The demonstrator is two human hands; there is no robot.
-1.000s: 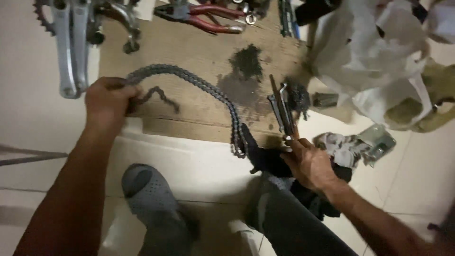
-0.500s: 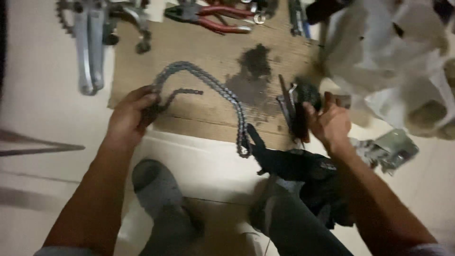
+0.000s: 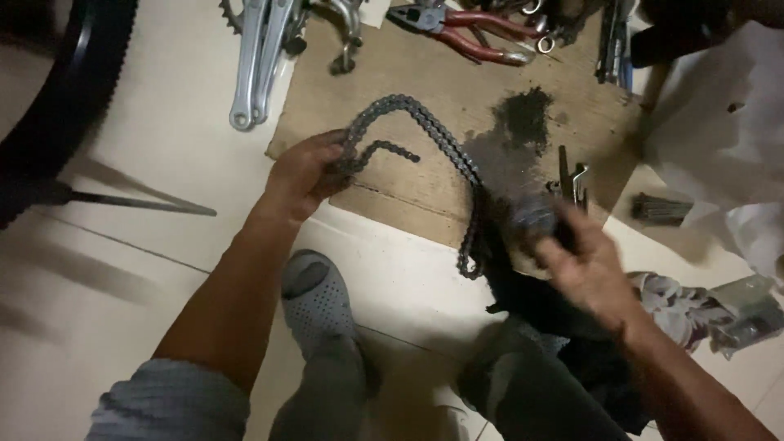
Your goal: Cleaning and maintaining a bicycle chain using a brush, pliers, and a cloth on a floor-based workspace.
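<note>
My left hand (image 3: 304,173) is shut on one end of a greasy bicycle chain (image 3: 425,122). The chain arcs over a brown board (image 3: 441,73) and hangs down past the board's near edge. My right hand (image 3: 584,265) is blurred by motion near the chain's lower end, with its fingers at a dark blurred lump (image 3: 531,216). Whether it grips that lump is unclear. A small metal tool (image 3: 572,175) stands on the board just beyond the right hand.
A silver crank arm (image 3: 253,57) and red-handled pliers (image 3: 474,33) lie at the board's far side, with a black grease stain (image 3: 527,114) on it. A bicycle tyre (image 3: 73,82) is at left, a white bag (image 3: 727,122) at right, and my grey clog (image 3: 314,298) and a dark cloth (image 3: 531,298) are near.
My right hand has pulled back from the tool on the board toward my knee and is blurred. My left hand still holds the chain in the same place.
</note>
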